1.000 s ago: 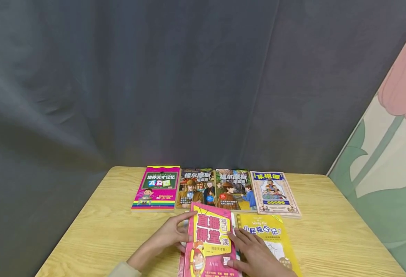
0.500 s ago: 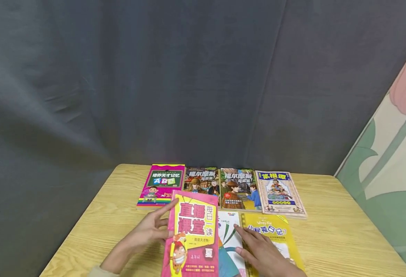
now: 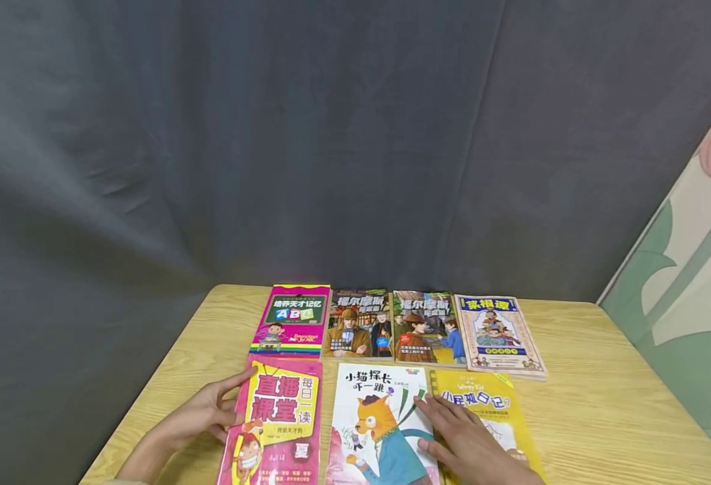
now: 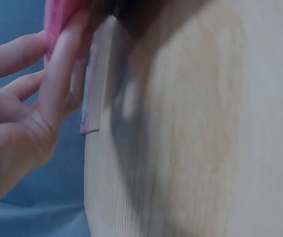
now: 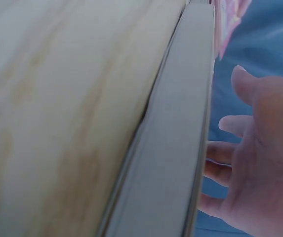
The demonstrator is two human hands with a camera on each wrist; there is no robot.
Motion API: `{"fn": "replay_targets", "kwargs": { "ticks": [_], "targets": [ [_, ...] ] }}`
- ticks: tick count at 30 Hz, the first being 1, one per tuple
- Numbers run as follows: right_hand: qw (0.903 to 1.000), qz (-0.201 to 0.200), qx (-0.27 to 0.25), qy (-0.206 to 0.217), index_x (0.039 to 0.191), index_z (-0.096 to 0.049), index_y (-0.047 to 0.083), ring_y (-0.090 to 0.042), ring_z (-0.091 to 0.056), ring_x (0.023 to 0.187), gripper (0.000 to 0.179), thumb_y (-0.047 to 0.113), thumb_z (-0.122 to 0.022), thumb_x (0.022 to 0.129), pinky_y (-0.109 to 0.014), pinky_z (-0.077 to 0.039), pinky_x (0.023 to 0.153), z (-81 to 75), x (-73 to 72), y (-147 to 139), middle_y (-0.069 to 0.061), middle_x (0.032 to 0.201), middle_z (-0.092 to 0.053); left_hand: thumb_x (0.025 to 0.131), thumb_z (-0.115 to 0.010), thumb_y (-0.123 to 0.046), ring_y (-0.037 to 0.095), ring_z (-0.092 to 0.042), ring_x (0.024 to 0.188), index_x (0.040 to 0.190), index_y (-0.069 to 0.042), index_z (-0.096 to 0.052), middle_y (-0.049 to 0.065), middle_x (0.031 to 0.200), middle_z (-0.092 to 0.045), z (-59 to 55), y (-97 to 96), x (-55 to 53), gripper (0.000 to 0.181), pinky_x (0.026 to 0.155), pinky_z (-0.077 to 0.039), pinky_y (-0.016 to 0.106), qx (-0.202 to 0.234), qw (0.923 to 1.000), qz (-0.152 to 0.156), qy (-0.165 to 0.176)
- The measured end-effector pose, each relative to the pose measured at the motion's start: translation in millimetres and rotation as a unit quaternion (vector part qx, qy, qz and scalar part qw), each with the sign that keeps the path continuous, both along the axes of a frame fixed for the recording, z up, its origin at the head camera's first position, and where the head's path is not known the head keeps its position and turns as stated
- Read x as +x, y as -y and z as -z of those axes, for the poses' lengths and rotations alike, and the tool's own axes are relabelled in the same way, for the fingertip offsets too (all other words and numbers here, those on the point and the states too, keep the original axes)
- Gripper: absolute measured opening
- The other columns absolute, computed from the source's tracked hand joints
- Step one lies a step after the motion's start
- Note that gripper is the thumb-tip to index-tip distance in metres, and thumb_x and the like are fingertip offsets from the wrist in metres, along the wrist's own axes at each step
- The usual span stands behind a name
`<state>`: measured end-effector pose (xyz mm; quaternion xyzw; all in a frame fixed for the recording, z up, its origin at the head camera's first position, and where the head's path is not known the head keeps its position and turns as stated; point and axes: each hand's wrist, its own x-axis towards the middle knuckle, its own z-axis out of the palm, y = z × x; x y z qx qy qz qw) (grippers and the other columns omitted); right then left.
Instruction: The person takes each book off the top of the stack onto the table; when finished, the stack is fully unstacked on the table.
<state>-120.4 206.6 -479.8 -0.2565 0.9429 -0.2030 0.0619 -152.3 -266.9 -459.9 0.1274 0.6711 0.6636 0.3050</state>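
My left hand (image 3: 194, 416) grips the pink book with yellow title panel (image 3: 283, 431) by its left edge. In the left wrist view that pink book (image 4: 60, 24) sits between thumb and fingers, raised off the tabletop. My right hand (image 3: 461, 431) lies with extended fingers over the yellow notebook-style book (image 3: 516, 421), its fingertips at the right edge of the white cat-cover book (image 3: 380, 451). In the right wrist view the right hand (image 5: 264, 153) has its fingers spread beside a thick book's page edge (image 5: 166, 128). Whether the palm touches the yellow book cannot be told.
A back row holds a magenta ABC book (image 3: 295, 320), two detective-cover books (image 3: 358, 327) and a white-and-blue illustrated book (image 3: 501, 337). They lie on a wooden table (image 3: 598, 397) with a dark curtain (image 3: 355, 148) behind it.
My left hand has carried the pink book leftward, from over the cat-cover book to its left, uncovering that book. The right hand stays near the yellow book.
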Motion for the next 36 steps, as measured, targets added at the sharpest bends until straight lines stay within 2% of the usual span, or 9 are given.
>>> {"fn": "replay_targets", "kwargs": {
  "ticks": [8,11,13,18,21,24,27,31,36],
  "targets": [
    [0.9993,0.0,0.013,0.036,0.149,-0.038,0.014,-0.039,-0.033,0.136,0.073,0.06,-0.047,0.093,-0.065,-0.027,0.106,2.4,-2.7,-1,-0.014,0.15,-0.039,0.087,-0.058,0.005,0.025,-0.066,0.075,0.153,-0.001,-0.011,0.02,0.114,-0.062,13.4,-19.7,-13.0,0.081,0.055,-0.058,0.033,-0.098,0.9945,-0.012,-0.037],
    [0.9988,0.0,0.026,0.042,0.149,-0.039,0.016,-0.038,-0.032,0.137,0.073,0.061,-0.046,0.092,-0.064,-0.026,0.107,4.6,-3.7,-1,-0.013,0.151,-0.038,0.086,-0.062,0.004,0.026,-0.063,0.068,0.15,0.005,-0.019,0.02,0.115,-0.055,10.7,-31.8,-12.9,0.078,0.051,-0.056,0.034,-0.162,0.9828,-0.02,-0.086],
    [0.9986,-0.002,0.026,0.045,0.148,-0.039,0.016,-0.038,-0.031,0.138,0.072,0.061,-0.046,0.092,-0.064,-0.026,0.108,5.5,-4.0,-1,-0.013,0.151,-0.037,0.084,-0.066,0.001,0.023,-0.057,0.072,0.147,0.008,-0.026,0.019,0.11,-0.051,8.1,-39.7,-10.8,0.075,0.054,-0.053,0.03,-0.224,0.9639,-0.027,-0.141],
    [0.9988,-0.015,0.029,0.037,0.147,-0.041,0.016,-0.038,-0.032,0.138,0.07,0.061,-0.044,0.093,-0.063,-0.027,0.107,4.9,-3.1,-1,-0.013,0.151,-0.037,0.083,-0.071,-0.008,0.02,-0.042,0.071,0.143,0.004,-0.04,0.011,0.094,-0.043,3.6,-57.7,-3.1,0.068,0.059,-0.038,0.026,-0.375,0.8982,-0.053,-0.223],
    [0.9991,-0.018,0.03,0.024,0.146,-0.044,0.015,-0.038,-0.033,0.137,0.07,0.061,-0.043,0.093,-0.063,-0.028,0.107,2.8,-1.6,-2,-0.014,0.151,-0.037,0.084,-0.072,-0.01,0.019,-0.04,0.065,0.141,0.0,-0.045,0.009,0.091,-0.039,0.8,-67.9,0.5,0.064,0.053,-0.033,0.026,-0.412,0.8787,-0.07,-0.231],
    [0.9994,-0.018,0.016,0.027,0.144,-0.046,0.011,-0.039,-0.032,0.137,0.071,0.061,-0.045,0.093,-0.063,-0.027,0.107,1.1,-0.7,-2,-0.016,0.152,-0.034,0.084,-0.073,-0.012,0.019,-0.039,0.063,0.139,-0.001,-0.049,0.008,0.09,-0.037,-0.7,-75.3,2.8,0.061,0.052,-0.031,0.026,-0.423,0.8714,-0.08,-0.235],
    [0.9991,-0.009,-0.003,0.042,0.143,-0.047,0.007,-0.039,-0.029,0.138,0.073,0.06,-0.046,0.093,-0.063,-0.026,0.108,-0.6,0.1,-3,-0.016,0.153,-0.032,0.085,-0.072,-0.014,0.019,-0.039,0.062,0.14,-0.002,-0.049,0.008,0.091,-0.036,1.2,-78.7,2.5,0.061,0.052,-0.031,0.026,-0.418,0.875,-0.078,-0.231],
    [0.999,-0.01,-0.019,0.04,0.143,-0.046,0.005,-0.039,-0.029,0.139,0.073,0.059,-0.047,0.093,-0.063,-0.028,0.107,-1.1,1.1,-5,-0.016,0.153,-0.032,0.086,-0.072,-0.016,0.018,-0.038,0.061,0.14,-0.004,-0.049,0.008,0.092,-0.035,6.0,-78.4,0.1,0.06,0.051,-0.031,0.026,-0.425,0.8718,-0.076,-0.232],
    [0.999,-0.027,-0.026,0.025,0.143,-0.044,0.004,-0.04,-0.03,0.138,0.072,0.057,-0.047,0.094,-0.065,-0.028,0.105,1.9,0.8,-7,-0.017,0.152,-0.034,0.088,-0.07,-0.019,0.017,-0.036,0.062,0.137,-0.004,-0.053,0.007,0.089,-0.035,5.6,-77.9,0.3,0.055,0.048,-0.027,0.025,-0.46,0.8526,-0.069,-0.239]
  ]
}}
